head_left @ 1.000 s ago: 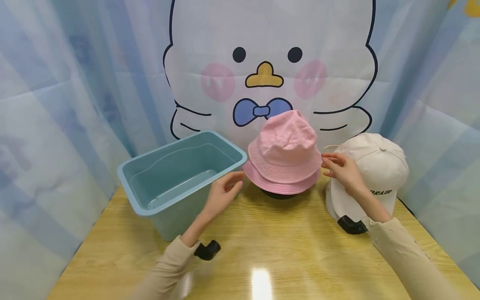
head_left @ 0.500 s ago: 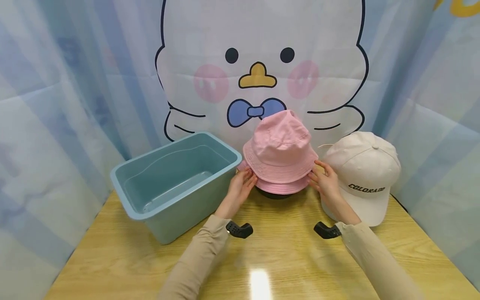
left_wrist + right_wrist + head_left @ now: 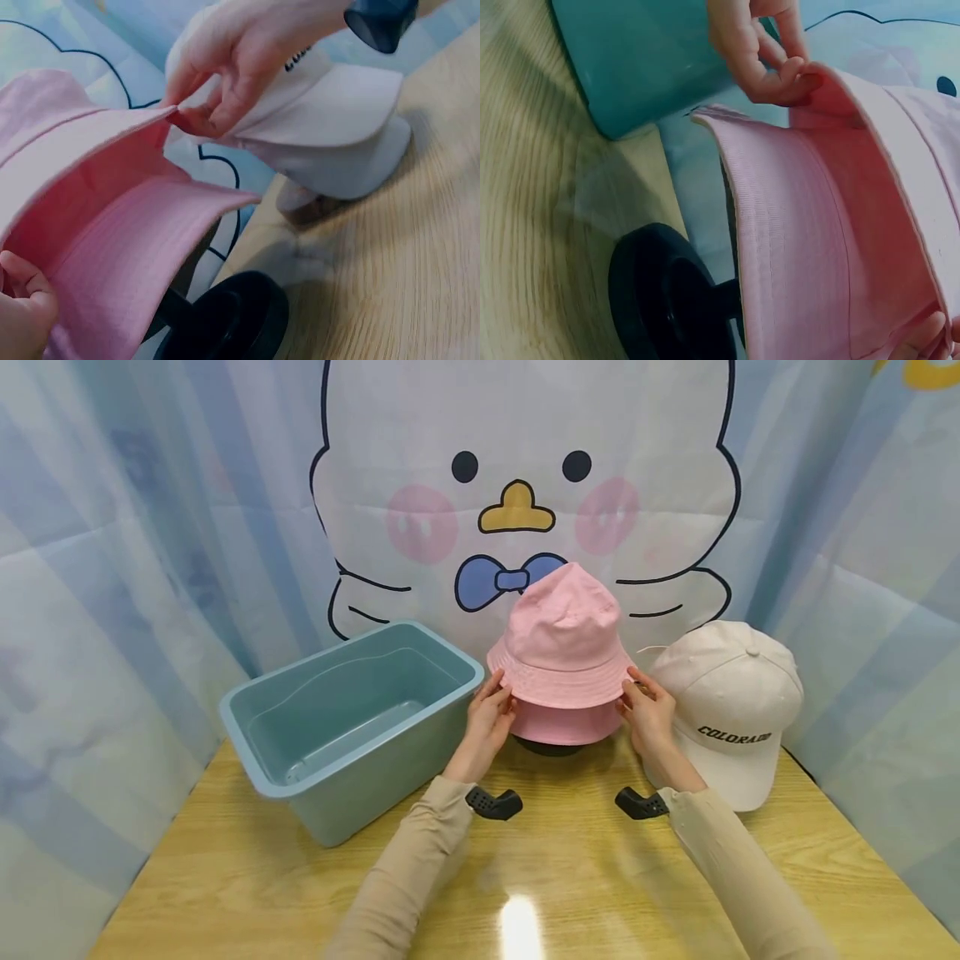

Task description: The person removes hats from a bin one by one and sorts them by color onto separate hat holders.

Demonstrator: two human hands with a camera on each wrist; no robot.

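A pink bucket hat [image 3: 566,618] is held level by its brim, one hand on each side. My left hand [image 3: 486,722] pinches the left edge, and my right hand [image 3: 651,718] pinches the right edge. Just below sits a second pink bucket hat [image 3: 566,725], partly covered by the upper one. A gap shows between the two brims in both wrist views. The lower hat rests on a black stand with a round base [image 3: 240,319]. In the right wrist view, the left thumb and fingers close on the brim's corner.
Left of the hats stands a blue-green plastic bin [image 3: 352,785], nothing visible inside it. To the right are white baseball caps [image 3: 723,693], stacked with two brims showing in the left wrist view. A printed curtain [image 3: 420,435] hangs behind the wooden table [image 3: 570,877].
Both hands have come in from the sides and taken hold of the upper pink hat's brim. That hat has risen slightly off the lower one, its front brim tipping up.
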